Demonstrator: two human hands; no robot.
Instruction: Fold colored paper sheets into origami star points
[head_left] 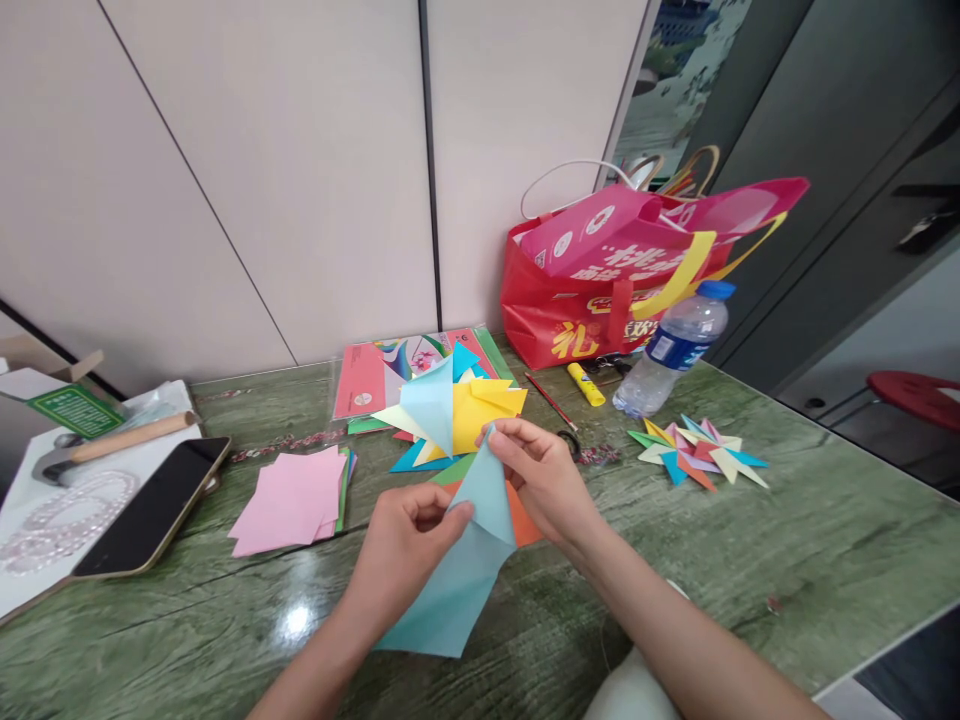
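Note:
A light blue sheet of paper (pixel 457 585), partly folded, is held up between my two hands above the table. My left hand (pixel 409 540) pinches its folded edge, thumb on top. At the pointed upper corner, my right hand (pixel 536 470) grips the paper between thumb and fingers. Behind it lies a piece of orange paper (pixel 525 517), mostly covered. Just beyond my hands is a pile of folded paper pieces in yellow (pixel 487 405), light blue and other colours. A stack of pink paper squares (pixel 292 505) lies to the left.
A multicoloured paper star (pixel 697 450) lies right, near a water bottle (pixel 671 350), a yellow glue stick (pixel 586 384) and a red bag (pixel 540 310). On the left are a phone (pixel 154 510), a hammer (pixel 124 440) and a green box (pixel 79 408). Paper packs (pixel 356 380) lie at the back.

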